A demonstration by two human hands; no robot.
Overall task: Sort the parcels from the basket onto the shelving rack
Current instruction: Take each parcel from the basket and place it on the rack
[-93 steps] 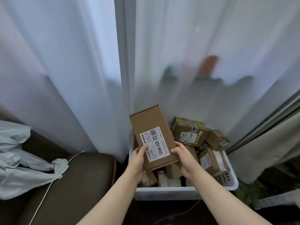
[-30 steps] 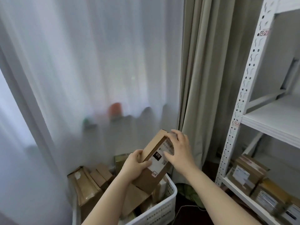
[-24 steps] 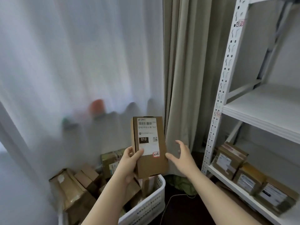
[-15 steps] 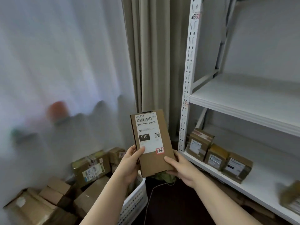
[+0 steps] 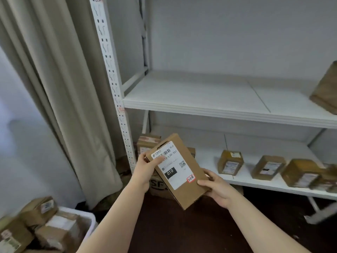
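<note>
Parcel (image 5: 179, 170) (label up) in grip of left hand (image 5: 145, 168) and right hand (image 5: 217, 187), before lower shelf edge (image 5: 264, 186)

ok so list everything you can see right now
held parcel: 1, brown with white label, centre, tilted
shelving rack: 1, white, right
parcels on lower shelf: at least 5, brown, in a row
parcel on middle shelf: 1, brown, far right
SF box: 1, brown, below lower shelf, partly hidden
basket: 1, white, bottom left
parcels in basket: several, brown
curtain: 1, beige, left of rack
left grip: 1, bare, holds parcel's upper end
right grip: 1, bare, holds its lower end
</note>
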